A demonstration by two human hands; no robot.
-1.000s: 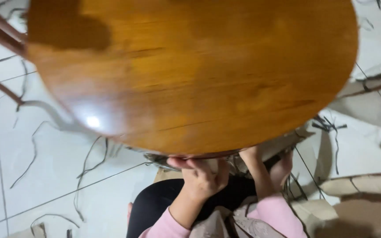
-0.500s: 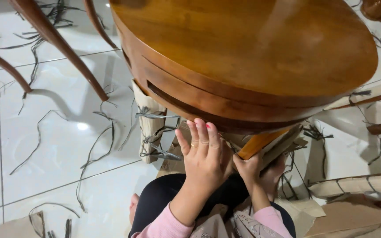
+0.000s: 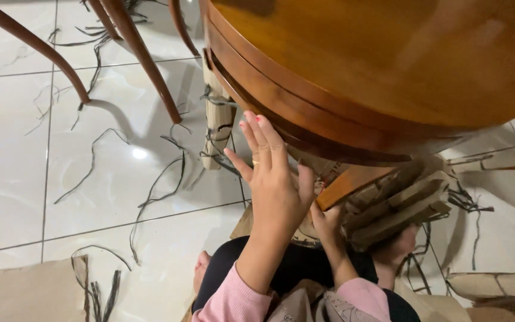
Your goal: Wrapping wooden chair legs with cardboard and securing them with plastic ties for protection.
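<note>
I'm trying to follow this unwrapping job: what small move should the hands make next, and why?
Probably peel the loosened brown paper wrapping further off the wooden leg. The right hand is already low at that wrapping under the round wooden seat, where bare wood shows through, while the left hand lies open against the seat's edge, seemingly steadying it.

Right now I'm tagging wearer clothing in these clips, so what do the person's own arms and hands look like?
Both arms wear pink long sleeves, cuffs at the wrists. The left hand is bare, with a thin gold-coloured ring on one finger and pink-red polished nails. The right hand is bare too; its nails are not visible.
</note>
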